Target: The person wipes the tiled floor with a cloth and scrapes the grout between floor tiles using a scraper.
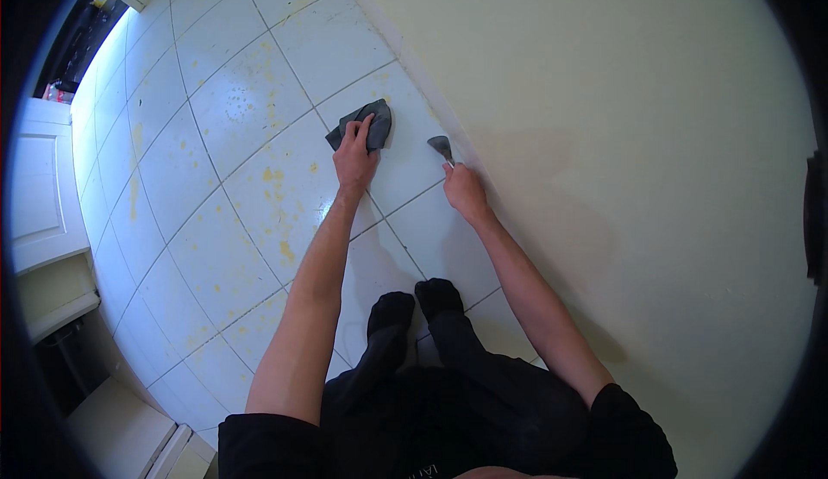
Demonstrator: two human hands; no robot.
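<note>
A folded dark grey cloth point(377, 136) lies against the white tiled floor point(250, 151). Over it rests my left hand point(354, 162), its fingers bent and pressing into the fabric. To the right, close to the foot of the wall, my right hand point(467, 193) is closed round the handle of a scraper point(441, 146). The scraper's broad dark blade points away from me, and most of the handle is hidden in my fist. Yellow stains point(274, 187) are scattered over the tiles left of the cloth.
A pale wall point(638, 160) rises along the right side. My feet in black socks point(440, 296) stand on the tiles nearer to me. White cabinets point(41, 187) line the left, with a dark opening point(86, 31) at the far left.
</note>
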